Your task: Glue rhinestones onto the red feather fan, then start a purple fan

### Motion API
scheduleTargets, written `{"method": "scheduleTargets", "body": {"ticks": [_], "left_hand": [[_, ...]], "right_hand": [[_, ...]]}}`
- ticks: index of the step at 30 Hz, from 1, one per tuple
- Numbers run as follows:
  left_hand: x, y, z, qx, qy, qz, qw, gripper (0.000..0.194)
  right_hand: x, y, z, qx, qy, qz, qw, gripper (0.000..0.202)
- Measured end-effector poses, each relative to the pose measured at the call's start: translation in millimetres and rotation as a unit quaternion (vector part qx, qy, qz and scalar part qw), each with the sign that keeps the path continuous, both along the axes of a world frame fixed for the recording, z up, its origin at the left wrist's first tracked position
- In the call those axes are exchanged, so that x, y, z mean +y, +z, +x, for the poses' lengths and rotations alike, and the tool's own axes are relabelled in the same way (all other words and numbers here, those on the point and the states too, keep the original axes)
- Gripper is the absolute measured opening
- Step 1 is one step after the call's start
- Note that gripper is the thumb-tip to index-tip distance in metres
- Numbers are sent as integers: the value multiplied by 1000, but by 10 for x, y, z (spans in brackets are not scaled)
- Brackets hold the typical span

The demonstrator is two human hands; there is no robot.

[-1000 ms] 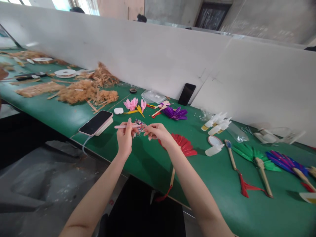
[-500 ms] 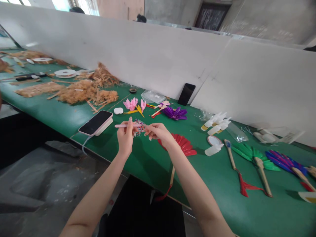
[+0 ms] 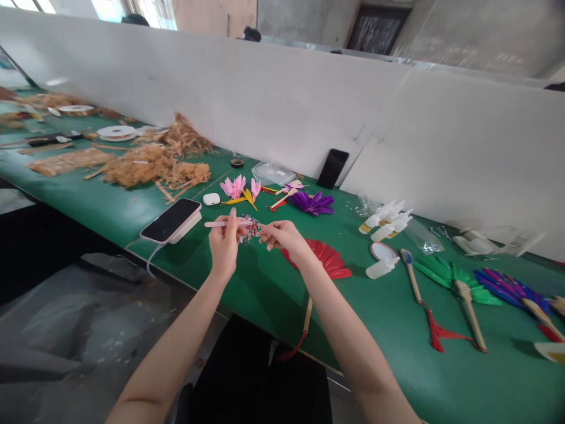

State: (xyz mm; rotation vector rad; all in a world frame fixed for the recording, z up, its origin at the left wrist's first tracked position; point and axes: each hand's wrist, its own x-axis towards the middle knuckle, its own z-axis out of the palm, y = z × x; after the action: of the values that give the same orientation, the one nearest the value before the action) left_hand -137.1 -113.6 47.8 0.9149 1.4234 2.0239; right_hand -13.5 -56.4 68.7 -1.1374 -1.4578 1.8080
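My left hand [image 3: 224, 242] is closed around a slim pale pink stick [image 3: 214, 224], held almost level with its far end pointing right. Just right of it, my right hand [image 3: 282, 235] pinches its fingertips together beside the tip of the stick; anything between them is too small to make out. Beneath and behind the fingers lies a small heap of multicoloured beads or gems [image 3: 252, 220], partly hidden by the hands. A red feathered fan [image 3: 333, 259] rests under my right forearm, its wooden handle [image 3: 308, 315] and red tassel toward the table's front edge.
Pink flowers [image 3: 233, 187] and a purple fan [image 3: 312, 203] lie behind the hands. A phone [image 3: 171, 220] rests at left, near brown fibre [image 3: 141, 165]. Small glue-like bottles [image 3: 388, 221] stand right, beside a green fan [image 3: 445, 277]. A white partition [image 3: 265, 100] borders the green table.
My hands and the pink stick keep nearly the same pose. At the far left edge, part of a person that was visible has gone out of view.
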Motion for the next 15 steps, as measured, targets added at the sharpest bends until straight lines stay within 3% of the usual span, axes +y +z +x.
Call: {"method": "scheduleTargets", "body": {"ticks": [6, 11, 15], "left_hand": [[6, 3, -3, -27, -12, 3, 1000, 35], [-17, 85, 7, -128, -119, 12, 984, 39], [-94, 215, 53, -134, -168, -5, 977, 41]], "right_hand": [[-54, 95, 65, 20, -6, 25, 999, 23], [-171, 121, 161, 50, 18, 44, 998, 18], [-270, 158, 270, 79, 71, 45, 993, 22]]}}
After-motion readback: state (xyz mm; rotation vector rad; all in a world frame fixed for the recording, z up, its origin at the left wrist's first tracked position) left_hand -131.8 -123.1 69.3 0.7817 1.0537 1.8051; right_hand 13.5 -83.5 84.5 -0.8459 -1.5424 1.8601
